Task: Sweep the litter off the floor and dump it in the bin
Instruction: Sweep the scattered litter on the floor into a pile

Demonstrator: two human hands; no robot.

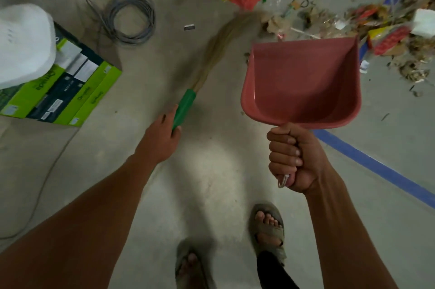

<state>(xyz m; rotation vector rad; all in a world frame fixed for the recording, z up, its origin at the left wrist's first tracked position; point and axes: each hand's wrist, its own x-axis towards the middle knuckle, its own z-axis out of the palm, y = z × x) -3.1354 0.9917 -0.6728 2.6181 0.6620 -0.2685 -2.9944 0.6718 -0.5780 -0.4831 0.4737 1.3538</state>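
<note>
Left hand (162, 140) wraps green broom (207, 67) handle; soft bristles flex. Right hand (292, 159) fists round empty dustpan (303, 81) handle. Litter (376, 27) looks light, scatters easily.

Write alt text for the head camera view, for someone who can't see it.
Seen from above, the left hand grips a green-handled broom and the right hand holds an empty pink dustpan above the concrete floor. A litter pile lies ahead on the right.

Grey concrete floor (211, 171): litter pile (353, 20) at upper right, coiled grey cable (131, 18) at upper left, green boxes (61, 93) at left, blue tape line (376, 166) at right.
</note>
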